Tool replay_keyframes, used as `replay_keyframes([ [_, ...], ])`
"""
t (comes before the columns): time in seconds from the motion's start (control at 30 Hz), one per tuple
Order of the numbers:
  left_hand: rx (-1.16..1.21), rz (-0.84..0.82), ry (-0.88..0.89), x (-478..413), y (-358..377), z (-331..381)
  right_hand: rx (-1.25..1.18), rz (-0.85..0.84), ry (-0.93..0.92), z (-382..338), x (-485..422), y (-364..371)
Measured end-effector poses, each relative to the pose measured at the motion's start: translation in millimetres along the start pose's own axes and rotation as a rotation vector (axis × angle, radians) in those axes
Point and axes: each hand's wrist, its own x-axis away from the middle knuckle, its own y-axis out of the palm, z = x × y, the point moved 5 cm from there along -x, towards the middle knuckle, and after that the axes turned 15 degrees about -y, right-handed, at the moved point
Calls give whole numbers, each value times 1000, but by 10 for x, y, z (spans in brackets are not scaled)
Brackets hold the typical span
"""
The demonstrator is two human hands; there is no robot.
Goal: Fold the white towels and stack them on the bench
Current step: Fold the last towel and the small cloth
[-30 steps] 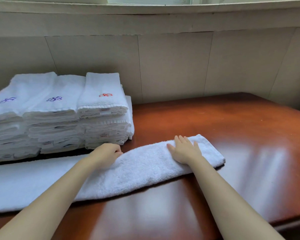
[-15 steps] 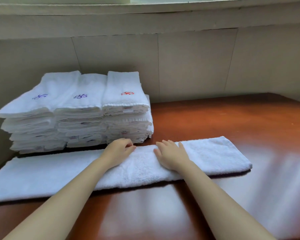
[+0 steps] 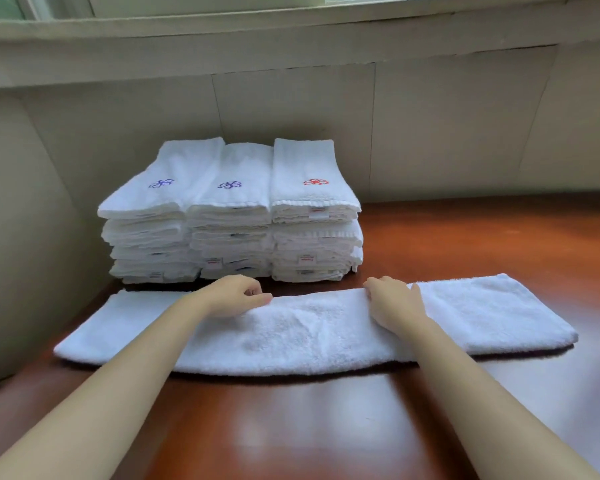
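Towel (image 3: 309, 337), towel stacks (image 3: 232, 216) on bench (image 3: 465, 237)

I can read no words. My folded towels (image 3: 229, 209) show embroidered emblems, two purple on the left and middle stacks, one red on the right; their small sewn labels are too blurred.

The left hand (image 3: 234, 295) curls over the far edge of the long towel (image 3: 312, 336), so its fingertips are tucked out of sight, and its grip on the cloth cannot be seen for sure. The right hand (image 3: 394, 301) hides its fingertips the same way. Both arms run off the bottom of the picture. The small tags (image 3: 307, 259) on the stacked towels (image 3: 231, 216) are too tiny to read. The table (image 3: 499, 237) is cut off at the right and bottom edges. The window (image 3: 187, 5) is cut off at the top.
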Motion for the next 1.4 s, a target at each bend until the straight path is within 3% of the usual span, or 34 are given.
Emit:
replay_keyframes([
  [0.17,-93,239,-179,19,-86,-546,-153,74,-230,-391,-105,120],
  [0.3,-160,282,-305,45,-75,-718,-201,146,-163,-308,-127,86],
  [0.4,-103,343,-243,66,-99,-719,-131,198,-115,-345,-129,24],
  [0.53,266,188,-40,122,-49,-746,81,204,-118,-547,-159,-34],
  [0.6,318,176,3,143,-60,-807,25,204,-216,-720,-223,-26],
  [0.7,362,124,30,169,-97,-876,-234,62,-340,-1000,-290,95],
  [0.97,219,45,20,151,-139,-939,-296,229,-376,-1124,-260,133],
  [1.17,143,132,13,102,-198,-894,-182,333,-324,-1148,-285,114],
  [1.4,63,232,-6,92,-174,-877,-113,248,-282,-1146,-366,125],
])
